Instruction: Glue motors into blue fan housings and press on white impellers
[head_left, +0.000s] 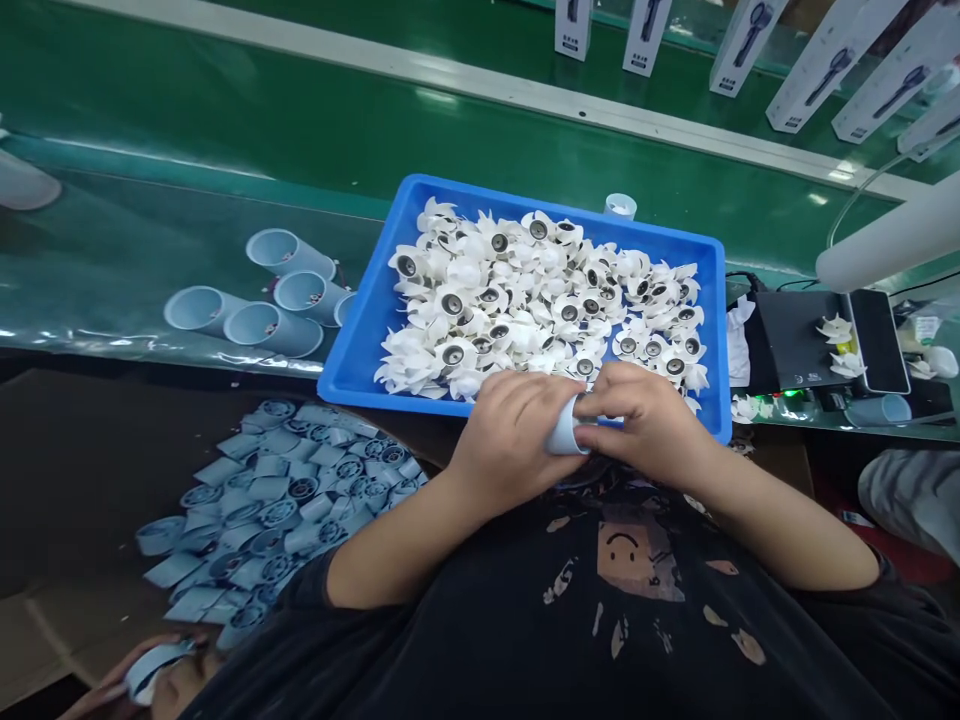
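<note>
My left hand (511, 432) and my right hand (645, 415) meet just in front of a blue tray (373, 318), both curled round one pale blue plastic tube (562, 432). Only a small part of the tube shows between my fingers. The tray is heaped with several white fan impellers (525, 300), each with a dark metal hub. My hands sit at the tray's near rim, above my black shirt.
Several pale blue tubes (259, 300) lie on the green conveyor left of the tray. A cardboard box (67, 470) at lower left holds many blue fan housings (285, 500). White product boxes (832, 60) stand along the far belt. A black device (802, 340) sits at the right.
</note>
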